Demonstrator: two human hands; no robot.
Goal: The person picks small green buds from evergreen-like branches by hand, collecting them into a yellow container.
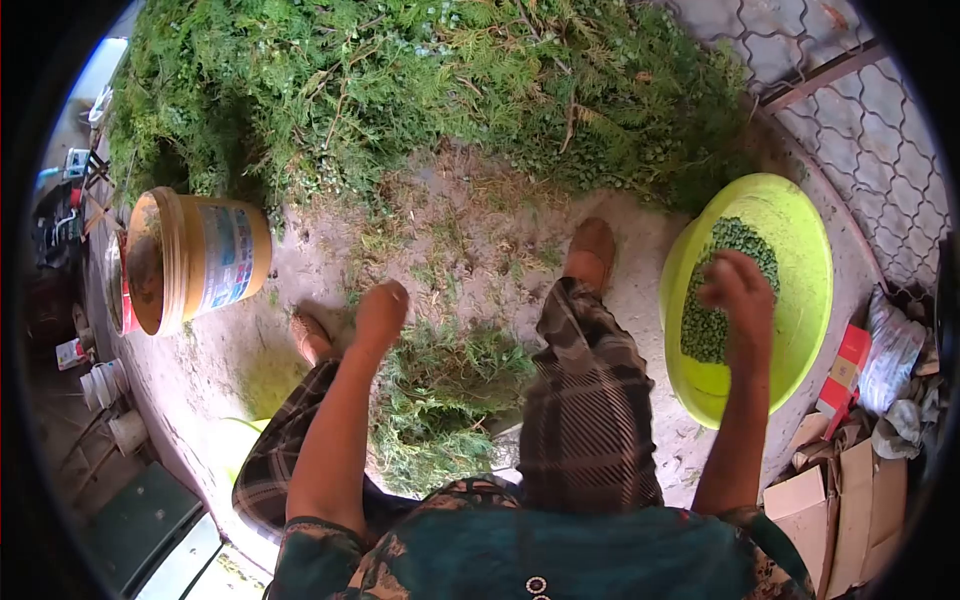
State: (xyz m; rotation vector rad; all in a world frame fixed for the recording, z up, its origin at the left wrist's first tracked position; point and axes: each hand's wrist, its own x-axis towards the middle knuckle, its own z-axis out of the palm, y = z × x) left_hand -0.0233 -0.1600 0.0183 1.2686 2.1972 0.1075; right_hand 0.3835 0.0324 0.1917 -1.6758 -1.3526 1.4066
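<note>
Conifer branch pile (400,90): far side, spread on floor (640,260). Lime-green basin (800,290): right; inside, at left part, green seed cones (700,335). Smaller branch heap (440,400): near, between person's legs. Orange bucket (180,260): left, tipped on side, label on wall. Right hand (738,290): over basin, blurred; grip state cannot be told. Left hand (382,312): over floor, between feet; underside hidden, grip state cannot be told.

Storage yard with cut greenery (420,90)
</note>
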